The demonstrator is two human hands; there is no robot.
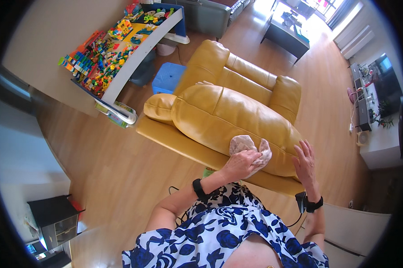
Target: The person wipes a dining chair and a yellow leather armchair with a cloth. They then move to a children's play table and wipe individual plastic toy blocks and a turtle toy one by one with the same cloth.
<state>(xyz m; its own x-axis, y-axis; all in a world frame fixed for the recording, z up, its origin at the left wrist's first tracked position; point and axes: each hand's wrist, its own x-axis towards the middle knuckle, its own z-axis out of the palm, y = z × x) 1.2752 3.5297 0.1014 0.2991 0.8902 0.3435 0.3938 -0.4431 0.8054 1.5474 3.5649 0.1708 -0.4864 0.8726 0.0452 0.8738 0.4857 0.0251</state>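
A mustard-yellow leather armchair stands before me, its back towards me. My left hand grips a crumpled pale pink cloth, which lies against the upper rear of the padded backrest. Part of the cloth is bunched inside my fingers and hidden. At the backrest's right end is my right hand, fingers raised and somewhat apart, with nothing in it. It appears to touch the leather side. Beyond the backrest lie the seat and two armrests.
A blue plastic stool stands left of the armchair, near a play table heaped with toy bricks. What look like fingertips or toes show behind the backrest. Farther off are a grey sofa, a dark coffee table and a TV cabinet.
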